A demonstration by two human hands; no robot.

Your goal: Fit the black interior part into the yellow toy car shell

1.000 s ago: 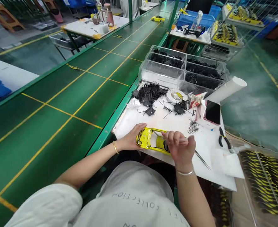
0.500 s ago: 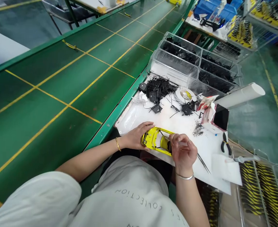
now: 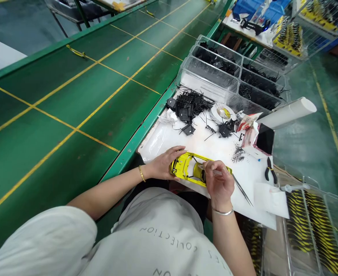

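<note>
Left hand point(image 3: 165, 164), fingers spread and pressing, steadies an open yellow model car shell point(image 3: 183, 168) close to the near edge of the white sheet point(image 3: 163, 143); right hand point(image 3: 219, 182), fingers closed, pinches a slim pale piece point(image 3: 216, 173) at its rim. A slip could tip the shell over that edge. Steel tweezers point(image 3: 243, 190) crowd the right hand; black wire bundles point(image 3: 188, 107) limit room ahead.

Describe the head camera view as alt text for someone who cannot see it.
A left hand steadies a yellow toy car body on a white sheet while the right hand holds steel tweezers to it. Black wired parts lie heaped beyond, near clear trays.
</note>
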